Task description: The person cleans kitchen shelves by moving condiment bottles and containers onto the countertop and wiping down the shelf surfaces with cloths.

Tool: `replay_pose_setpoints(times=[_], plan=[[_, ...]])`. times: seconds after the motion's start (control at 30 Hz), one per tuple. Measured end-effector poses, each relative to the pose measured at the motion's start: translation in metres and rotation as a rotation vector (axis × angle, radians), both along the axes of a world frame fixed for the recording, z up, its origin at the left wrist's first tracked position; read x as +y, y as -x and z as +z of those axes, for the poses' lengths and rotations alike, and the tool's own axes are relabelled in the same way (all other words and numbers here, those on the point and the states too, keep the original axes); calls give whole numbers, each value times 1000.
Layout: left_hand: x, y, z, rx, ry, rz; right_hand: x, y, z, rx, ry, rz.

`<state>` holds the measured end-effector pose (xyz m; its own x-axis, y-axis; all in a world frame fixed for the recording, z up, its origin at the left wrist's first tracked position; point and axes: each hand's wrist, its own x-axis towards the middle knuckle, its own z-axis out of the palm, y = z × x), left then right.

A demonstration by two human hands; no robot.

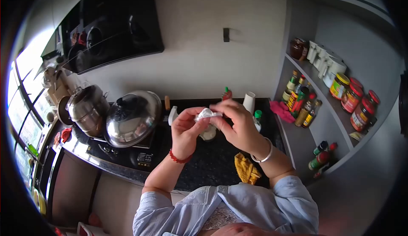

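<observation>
Above the black counter, my left hand pinches a small white crumpled piece, like thin plastic or paper, between thumb and fingers. My right hand grips the right side of the same piece, its fingers bent over it and slightly blurred. Just below the hands, partly hidden by them, stands a pale round container; its contents cannot be made out. A white spray-type nozzle shows beside my left hand. Behind my right hand are a white cup-like vessel and a green-capped bottle.
At the left, a domed-lid wok and a steel pot sit on the stove. A yellow cloth lies near the counter's front edge. Shelves on the right hold sauce bottles, jars and a pink cloth.
</observation>
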<state>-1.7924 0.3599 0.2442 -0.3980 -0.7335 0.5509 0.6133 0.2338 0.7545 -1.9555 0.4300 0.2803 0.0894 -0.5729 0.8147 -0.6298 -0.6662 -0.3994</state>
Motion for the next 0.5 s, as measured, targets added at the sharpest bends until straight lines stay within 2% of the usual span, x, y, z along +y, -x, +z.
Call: replay_pose_setpoints(times=[0.03,0.1,0.17,0.23,0.3,0.37,0.4,0.5], plan=[[4,2,5,10,17,-3,-5,8,-7,-12,-98,35],[6,0,8,-4,42,44,-8,16,-15,-236,-25,60],[6,-7,15,-81,63,37,4,16,-10,-678,-182,421],[13,-13,28,-87,235,68,22,22,0,-705,-174,447],[26,-17,47,61,277,-54,46,16,20,-668,-92,541],[47,-18,68,141,367,-46,63,2,35,-658,11,669],[44,-13,73,326,504,-193,71,-9,47,-720,-50,875],[60,-2,78,421,553,-335,64,-34,62,-727,-89,1357]])
